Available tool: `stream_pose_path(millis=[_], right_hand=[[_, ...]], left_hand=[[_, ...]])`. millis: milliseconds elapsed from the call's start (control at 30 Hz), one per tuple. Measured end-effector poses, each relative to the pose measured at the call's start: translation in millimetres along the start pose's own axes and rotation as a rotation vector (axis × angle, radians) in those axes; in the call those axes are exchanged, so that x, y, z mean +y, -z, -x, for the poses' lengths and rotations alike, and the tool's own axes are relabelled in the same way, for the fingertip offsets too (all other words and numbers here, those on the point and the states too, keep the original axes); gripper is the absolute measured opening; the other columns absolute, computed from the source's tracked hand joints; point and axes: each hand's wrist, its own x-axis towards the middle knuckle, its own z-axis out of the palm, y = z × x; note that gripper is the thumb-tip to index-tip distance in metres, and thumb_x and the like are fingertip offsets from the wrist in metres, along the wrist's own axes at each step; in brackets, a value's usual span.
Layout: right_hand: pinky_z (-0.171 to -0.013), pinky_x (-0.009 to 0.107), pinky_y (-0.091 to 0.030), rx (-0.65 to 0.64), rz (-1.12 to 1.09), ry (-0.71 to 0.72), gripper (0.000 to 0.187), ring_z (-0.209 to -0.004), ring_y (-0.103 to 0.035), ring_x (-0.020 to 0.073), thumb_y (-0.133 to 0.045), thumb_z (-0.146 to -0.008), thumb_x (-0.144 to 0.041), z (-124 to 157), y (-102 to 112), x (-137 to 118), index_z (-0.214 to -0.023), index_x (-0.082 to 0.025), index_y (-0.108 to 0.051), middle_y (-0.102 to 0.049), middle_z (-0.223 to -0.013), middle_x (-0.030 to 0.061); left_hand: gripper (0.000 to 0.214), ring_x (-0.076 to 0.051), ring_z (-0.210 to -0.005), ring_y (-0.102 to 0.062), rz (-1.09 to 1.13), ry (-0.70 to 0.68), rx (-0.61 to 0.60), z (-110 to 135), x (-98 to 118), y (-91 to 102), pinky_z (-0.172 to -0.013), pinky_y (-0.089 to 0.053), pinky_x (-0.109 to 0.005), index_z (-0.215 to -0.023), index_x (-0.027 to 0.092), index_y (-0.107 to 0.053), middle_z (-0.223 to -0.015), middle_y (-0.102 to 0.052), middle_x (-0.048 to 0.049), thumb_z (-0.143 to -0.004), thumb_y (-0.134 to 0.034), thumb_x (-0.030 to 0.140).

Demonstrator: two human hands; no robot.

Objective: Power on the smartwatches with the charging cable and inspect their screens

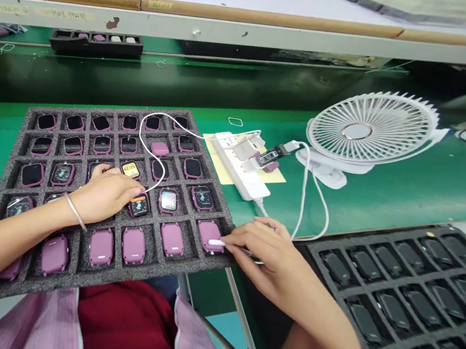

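Observation:
A grey foam tray (145,270) holds rows of purple smartwatch bodies, most with dark screens up. In the front row several lie back side up, contacts showing. My left hand (107,192) is over the middle of the tray, its fingers closed around the end of a white charging cable (164,166), beside a watch with a lit screen (139,206). Between the thumb and fingers of my right hand (267,249) is a white charging connector (216,243), against the back of a purple watch (209,231) in the front right compartment.
A white power strip (241,167) with plugged-in chargers lies behind the tray on the right. Beyond it stands a white fan (356,130). Another black tray (340,294) of dark watch bodies is at right. A shelf (261,6) runs across the back.

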Motion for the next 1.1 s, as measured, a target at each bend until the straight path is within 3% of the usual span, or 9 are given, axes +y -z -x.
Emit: stream_pose_path(millis=[133, 233, 433, 533, 600, 667, 833, 1000, 1100], right_hand=[[-0.081, 0.036, -0.041, -0.025, -0.031, -0.083, 0.024, -0.077, -0.064, 0.0181, -0.043, -0.101, -0.026, -5, 1, 5, -0.092, -0.023, -0.065, -0.071, -0.083, 0.0030], [-0.080, 0.037, -0.038, -0.014, 0.066, -0.106, 0.028, -0.079, -0.065, 0.0189, -0.041, -0.101, -0.027, -8, -10, 13, -0.094, -0.024, -0.067, -0.071, -0.085, 0.0032], [-0.073, 0.040, -0.035, 0.074, 0.150, 0.005, 0.033, -0.072, -0.066, 0.0215, -0.037, -0.103, -0.037, -8, -27, 28, -0.097, -0.028, -0.069, -0.071, -0.080, 0.0051], [-0.068, 0.042, -0.036, 0.139, 0.150, 0.091, 0.035, -0.066, -0.065, 0.0234, -0.037, -0.102, -0.045, -4, -32, 41, -0.097, -0.030, -0.068, -0.071, -0.077, 0.0073], [-0.063, 0.042, -0.036, 0.163, 0.168, 0.145, 0.036, -0.063, -0.064, 0.0224, -0.038, -0.101, -0.050, -2, -37, 51, -0.099, -0.031, -0.068, -0.071, -0.075, 0.0072], [-0.059, 0.041, -0.037, 0.176, 0.186, 0.187, 0.036, -0.059, -0.064, 0.0207, -0.039, -0.100, -0.054, -1, -41, 58, -0.100, -0.033, -0.068, -0.070, -0.073, 0.0056], [-0.062, 0.040, -0.040, 0.125, 0.321, 0.120, 0.051, -0.061, -0.065, 0.0232, -0.024, -0.104, -0.050, -7, -39, 47, -0.092, -0.028, -0.069, -0.069, -0.071, 0.0045], [-0.071, 0.040, -0.040, 0.058, 0.435, 0.121, 0.050, -0.067, -0.065, 0.0216, -0.025, -0.105, -0.036, -15, -25, 19, -0.084, -0.022, -0.068, -0.070, -0.075, 0.0052], [-0.081, 0.039, -0.039, 0.044, 0.410, 0.023, 0.045, -0.073, -0.063, 0.0200, -0.028, -0.104, -0.030, -16, -23, 15, -0.082, -0.022, -0.067, -0.067, -0.076, 0.0047]], left_hand=[[0.025, -0.023, -0.081, -0.065, 0.176, 0.116, 0.109, -2, 3, 8.2, -0.091, -0.044, -0.043, -0.093, 0.023, -0.075, -0.088, -0.076, -0.0030, -0.086, -0.057, 0.039], [0.025, -0.021, -0.077, -0.064, 0.367, 0.126, 0.264, 10, 2, 29.7, -0.079, -0.048, -0.037, -0.090, 0.020, -0.073, -0.086, -0.075, -0.0038, -0.082, -0.063, 0.040], [0.025, -0.014, -0.082, -0.056, 0.684, 0.186, 0.612, 100, -17, 79.8, -0.077, -0.047, -0.028, -0.081, 0.022, -0.070, -0.086, -0.066, 0.0020, -0.075, -0.081, 0.044], [0.022, -0.014, -0.078, -0.057, 0.513, 0.213, 0.438, 153, -30, 75.7, -0.074, -0.047, -0.029, -0.077, 0.021, -0.073, -0.082, -0.066, 0.0009, -0.081, -0.077, 0.043], [0.020, -0.015, -0.079, -0.060, 0.368, 0.250, 0.241, 179, -36, 59.9, -0.076, -0.048, -0.030, -0.084, 0.022, -0.076, -0.084, -0.068, -0.0009, -0.089, -0.069, 0.041], [0.021, -0.016, -0.082, -0.063, 0.256, 0.247, 0.146, 197, -42, 38.9, -0.080, -0.047, -0.032, -0.089, 0.023, -0.076, -0.085, -0.070, -0.0018, -0.094, -0.061, 0.037], [0.020, -0.017, -0.087, -0.064, -0.053, 0.159, 0.175, 215, -45, -0.6, -0.094, -0.037, -0.038, -0.095, 0.025, -0.070, -0.089, -0.071, -0.0002, -0.099, -0.051, 0.029], [0.024, -0.030, -0.095, -0.064, -0.576, 0.097, 0.304, 213, -43, -1.9, -0.098, -0.033, -0.053, -0.113, 0.023, -0.064, -0.103, -0.071, -0.0083, -0.097, -0.051, 0.037], [0.026, -0.032, -0.092, -0.065, -0.653, -0.042, 0.286, 208, -50, 1.5, -0.093, -0.038, -0.052, -0.114, 0.021, -0.061, -0.104, -0.072, -0.0100, -0.098, -0.046, 0.035]])
